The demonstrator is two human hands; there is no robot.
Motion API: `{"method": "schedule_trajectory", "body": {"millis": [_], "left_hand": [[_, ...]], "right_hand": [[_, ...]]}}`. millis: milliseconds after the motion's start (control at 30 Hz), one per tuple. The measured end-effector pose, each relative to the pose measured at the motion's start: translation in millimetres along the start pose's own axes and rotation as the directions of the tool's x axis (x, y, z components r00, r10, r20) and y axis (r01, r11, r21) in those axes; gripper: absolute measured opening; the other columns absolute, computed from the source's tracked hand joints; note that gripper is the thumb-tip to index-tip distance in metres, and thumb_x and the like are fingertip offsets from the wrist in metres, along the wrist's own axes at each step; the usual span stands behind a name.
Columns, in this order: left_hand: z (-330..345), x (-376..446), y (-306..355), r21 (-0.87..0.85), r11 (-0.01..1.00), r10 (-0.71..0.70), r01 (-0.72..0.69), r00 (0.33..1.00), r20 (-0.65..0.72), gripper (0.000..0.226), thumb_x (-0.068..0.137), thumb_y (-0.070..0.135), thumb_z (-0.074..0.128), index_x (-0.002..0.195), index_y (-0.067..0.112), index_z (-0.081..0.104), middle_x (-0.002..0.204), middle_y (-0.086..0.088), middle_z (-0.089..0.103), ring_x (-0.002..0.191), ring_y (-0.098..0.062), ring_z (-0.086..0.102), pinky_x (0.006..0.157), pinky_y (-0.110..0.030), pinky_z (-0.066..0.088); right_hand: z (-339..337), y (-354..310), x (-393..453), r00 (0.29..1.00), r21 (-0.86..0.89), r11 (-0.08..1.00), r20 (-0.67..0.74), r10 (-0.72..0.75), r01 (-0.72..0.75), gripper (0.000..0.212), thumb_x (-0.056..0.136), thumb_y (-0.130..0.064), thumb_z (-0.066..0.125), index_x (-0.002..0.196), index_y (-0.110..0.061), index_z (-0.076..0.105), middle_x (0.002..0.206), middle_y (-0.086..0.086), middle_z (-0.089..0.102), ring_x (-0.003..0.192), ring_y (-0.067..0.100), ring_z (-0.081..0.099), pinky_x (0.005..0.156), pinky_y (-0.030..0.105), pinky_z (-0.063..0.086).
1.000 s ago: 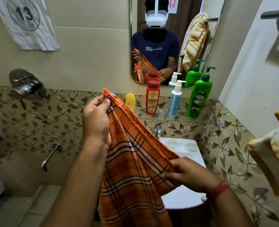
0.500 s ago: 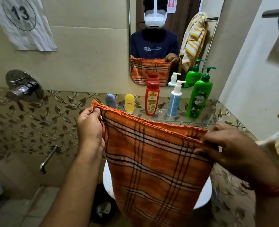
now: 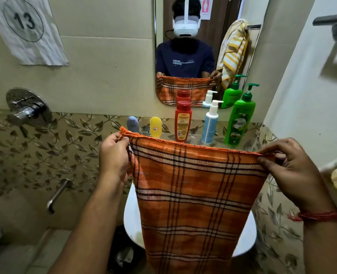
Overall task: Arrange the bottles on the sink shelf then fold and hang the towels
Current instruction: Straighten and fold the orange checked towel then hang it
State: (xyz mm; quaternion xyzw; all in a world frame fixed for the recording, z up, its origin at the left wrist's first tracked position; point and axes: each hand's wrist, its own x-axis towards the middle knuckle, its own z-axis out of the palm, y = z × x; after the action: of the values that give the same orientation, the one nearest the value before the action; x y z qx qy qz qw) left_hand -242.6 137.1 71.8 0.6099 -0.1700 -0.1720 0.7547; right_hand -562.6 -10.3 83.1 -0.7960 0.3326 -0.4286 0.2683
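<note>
Head view shows the orange towel point(image 3: 195, 194) stretched wider and flatter than half a second ago, hanging over the sink point(image 3: 131, 220). The left hand point(image 3: 114, 157) and right hand point(image 3: 290, 169) each pinch a top corner, below the shelf's front edge.

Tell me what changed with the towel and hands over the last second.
The right hand slid from the bunched middle up to the far top corner, spreading the orange towel flat. The left hand kept pinching its corner. The bottles on the shelf stayed put.
</note>
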Motion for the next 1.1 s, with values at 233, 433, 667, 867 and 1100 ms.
{"method": "schedule_trajectory", "body": {"millis": [233,433,667,867,1100], "left_hand": [[-16.2,6.8,2.9,0.057,0.986,0.126,-0.154,0.931,0.343,0.036,0.100,-0.002,0.046,0.097,0.032,0.058,0.083,-0.002,0.065,0.068,-0.016,0.062,0.052,-0.028,0.049],[-21.8,2.1,-1.5,0.107,0.946,0.230,-0.305,0.868,0.441,0.039,0.096,-0.012,0.035,0.075,0.017,0.050,0.072,0.006,0.058,0.066,-0.012,0.054,0.056,-0.027,0.048],[-13.5,-4.8,14.1,0.089,0.954,0.242,-0.285,0.912,0.332,0.037,0.097,-0.006,0.043,0.084,0.018,0.069,0.081,0.006,0.072,0.074,-0.008,0.065,0.064,-0.027,0.055],[-5.3,-4.2,17.5,0.037,0.898,0.426,-0.439,0.887,0.176,0.028,0.093,-0.008,0.058,0.098,0.018,0.069,0.099,0.000,0.073,0.090,-0.008,0.070,0.083,-0.026,0.055],[-12.1,6.6,4.1,0.186,0.752,0.630,-0.632,0.773,0.080,0.036,0.094,0.001,0.058,0.095,0.035,0.069,0.101,-0.004,0.073,0.097,-0.020,0.071,0.092,-0.041,0.057]], "right_hand": [[3.0,3.5,0.2,0.955,0.199,0.980,-0.290,0.058,0.001,0.038,0.090,0.002,0.065,0.090,-0.035,0.063,0.111,0.024,0.063,0.080,0.017,0.067,0.069,0.012,0.055],[6.2,-2.2,2.6,0.918,0.326,0.944,-0.388,0.081,0.055,0.039,0.091,0.009,0.060,0.092,-0.031,0.058,0.082,-0.011,0.067,0.064,-0.004,0.065,0.061,0.009,0.051],[4.0,-19.8,4.2,0.867,0.375,0.913,-0.496,0.049,0.163,0.037,0.091,0.004,0.062,0.092,-0.032,0.059,0.081,-0.023,0.068,0.066,-0.003,0.063,0.065,0.014,0.053],[6.0,-23.8,8.7,0.860,0.320,0.929,-0.510,0.003,0.186,0.035,0.091,0.002,0.063,0.094,-0.033,0.060,0.087,-0.020,0.068,0.068,-0.002,0.064,0.067,0.015,0.050],[7.6,-21.8,14.6,0.899,0.245,0.957,-0.436,-0.035,0.155,0.034,0.093,-0.001,0.062,0.098,-0.034,0.057,0.099,-0.010,0.065,0.078,-0.002,0.067,0.078,0.017,0.054]]}}
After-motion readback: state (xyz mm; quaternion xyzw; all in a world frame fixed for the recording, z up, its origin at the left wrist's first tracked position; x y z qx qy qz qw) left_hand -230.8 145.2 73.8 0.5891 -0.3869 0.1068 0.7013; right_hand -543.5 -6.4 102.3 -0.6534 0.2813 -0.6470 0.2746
